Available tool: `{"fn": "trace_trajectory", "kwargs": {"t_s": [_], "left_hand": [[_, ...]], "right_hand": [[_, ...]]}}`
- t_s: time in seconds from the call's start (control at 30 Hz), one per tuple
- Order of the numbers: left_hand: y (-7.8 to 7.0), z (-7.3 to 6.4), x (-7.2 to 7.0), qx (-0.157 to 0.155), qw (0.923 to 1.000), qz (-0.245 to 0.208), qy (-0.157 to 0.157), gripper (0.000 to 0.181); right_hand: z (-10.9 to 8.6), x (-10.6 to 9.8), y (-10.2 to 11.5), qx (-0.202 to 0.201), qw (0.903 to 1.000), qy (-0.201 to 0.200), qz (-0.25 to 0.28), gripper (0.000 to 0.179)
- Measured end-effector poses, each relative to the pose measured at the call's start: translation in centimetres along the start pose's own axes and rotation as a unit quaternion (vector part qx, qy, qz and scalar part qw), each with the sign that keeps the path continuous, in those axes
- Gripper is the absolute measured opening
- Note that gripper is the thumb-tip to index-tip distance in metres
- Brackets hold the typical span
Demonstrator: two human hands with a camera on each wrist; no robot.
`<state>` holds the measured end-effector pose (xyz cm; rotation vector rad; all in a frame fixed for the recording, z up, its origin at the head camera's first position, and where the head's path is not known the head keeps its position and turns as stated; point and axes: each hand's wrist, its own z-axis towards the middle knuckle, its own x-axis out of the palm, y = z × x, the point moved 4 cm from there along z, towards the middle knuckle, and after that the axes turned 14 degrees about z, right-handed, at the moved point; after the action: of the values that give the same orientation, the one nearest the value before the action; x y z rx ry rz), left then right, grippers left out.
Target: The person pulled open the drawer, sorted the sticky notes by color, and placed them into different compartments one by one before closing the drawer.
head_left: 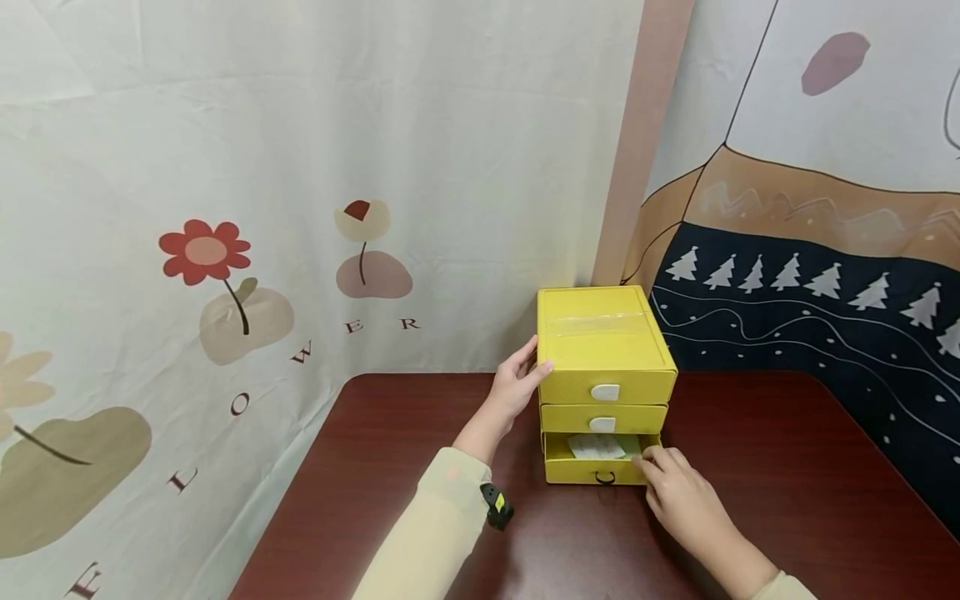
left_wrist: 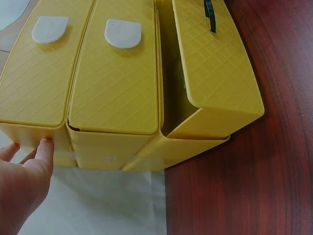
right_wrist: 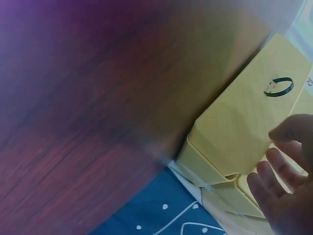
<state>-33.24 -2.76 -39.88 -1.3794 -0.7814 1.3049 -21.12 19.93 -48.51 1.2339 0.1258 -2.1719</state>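
A yellow cabinet [head_left: 606,329] with three stacked drawers stands on the table. The upper two drawers are closed and have white tabs. Its bottom drawer [head_left: 572,472], fitted with a black loop handle [head_left: 604,478], is pulled partway out and holds white and pale green papers [head_left: 597,447]. My left hand [head_left: 517,382] rests against the cabinet's upper left side, fingers extended, as the left wrist view also shows. At the right end of the bottom drawer's front rim is my right hand [head_left: 682,492], fingertips at the rim, fingers loosely bent and spread apart from the thumb.
The dark red wooden table [head_left: 405,442] extends around the cabinet. Behind it hangs a pale curtain [head_left: 450,167] with printed flowers, and at the right a dark cloth [head_left: 750,317] with white trees. A small black device [head_left: 497,506] is on my left wrist. Clear tape crosses the cabinet's top.
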Motion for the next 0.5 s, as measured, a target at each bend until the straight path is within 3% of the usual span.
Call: {"fn": "trace_trajectory", "kwargs": {"t_s": [0.2, 0.5], "left_hand": [[-0.2, -0.1, 0.0, 0.001, 1.0000, 0.000, 0.000, 0.062], [-0.3, -0.1, 0.1, 0.006, 0.9999, -0.006, 0.006, 0.062]], "right_hand": [[-0.8, -0.3, 0.8, -0.032, 0.9991, 0.018, -0.021, 0.054], [-1.1, -0.2, 1.2, -0.012, 0.9980, 0.052, -0.036, 0.064]]}}
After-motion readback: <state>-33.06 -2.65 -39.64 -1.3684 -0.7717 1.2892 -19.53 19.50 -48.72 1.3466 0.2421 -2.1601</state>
